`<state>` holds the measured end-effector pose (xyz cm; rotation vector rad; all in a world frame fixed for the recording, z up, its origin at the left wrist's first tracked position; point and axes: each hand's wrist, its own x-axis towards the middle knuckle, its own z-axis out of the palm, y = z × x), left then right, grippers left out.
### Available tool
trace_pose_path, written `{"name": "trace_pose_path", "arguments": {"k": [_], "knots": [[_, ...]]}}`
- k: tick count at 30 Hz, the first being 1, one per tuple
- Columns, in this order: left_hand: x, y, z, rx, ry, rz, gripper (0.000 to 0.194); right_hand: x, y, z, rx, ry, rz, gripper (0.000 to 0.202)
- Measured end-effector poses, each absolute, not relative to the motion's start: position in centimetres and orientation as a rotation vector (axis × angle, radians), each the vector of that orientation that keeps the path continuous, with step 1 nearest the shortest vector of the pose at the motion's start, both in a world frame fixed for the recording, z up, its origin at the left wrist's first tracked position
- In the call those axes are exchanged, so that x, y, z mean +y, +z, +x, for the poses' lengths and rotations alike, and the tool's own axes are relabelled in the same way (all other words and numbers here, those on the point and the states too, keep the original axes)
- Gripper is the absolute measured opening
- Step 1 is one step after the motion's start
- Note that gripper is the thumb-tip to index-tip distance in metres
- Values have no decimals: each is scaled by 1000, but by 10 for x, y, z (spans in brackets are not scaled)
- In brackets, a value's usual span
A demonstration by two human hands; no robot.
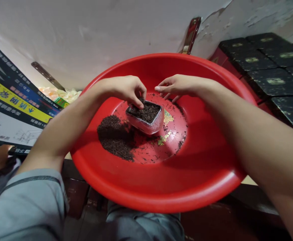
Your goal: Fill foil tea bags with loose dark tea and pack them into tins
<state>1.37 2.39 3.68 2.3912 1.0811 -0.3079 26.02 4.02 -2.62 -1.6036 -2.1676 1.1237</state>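
The tub I'm watching stands upright on the floor of the red basin, a little left of the basin's middle; it is squarish, dark inside the rim, with what looks like clear, shiny film around its sides. Dark shreds fill it nearly to the rim, so I'd judge the filling mostly done. What's left, as I read it, is the loose pile on the left of the basin floor, plus scraps scattered elsewhere on that floor. My left hand has its fingers curled down at the tub's far-left corner, thumb at the shreds; I can't tell whether they pinch any. My right hand hangs over the basin's far side, fingers loosely spread, with nothing visible in them. Black boxes sit to the basin's right, a printed carton to its left.
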Motion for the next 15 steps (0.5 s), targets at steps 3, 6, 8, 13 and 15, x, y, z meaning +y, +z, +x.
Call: {"name": "trace_pose_path", "arguments": {"k": [3,6,8,13,15], "knots": [[23,33,35,1015,-340,2487,29,41,-26,261,-2166,1109,-1586,75],[22,31,42,958,-367,2573,24,41,-24,262,-2171,1089,-1578,75],[21,33,44,939,-350,2595,23,40,-23,262,-2190,1070,-1586,74],[16,39,45,915,-262,2603,24,38,-21,263,-2260,1058,-1562,68],[12,39,45,903,-195,2613,25,35,-19,262,-2291,1073,-1555,63]]}}
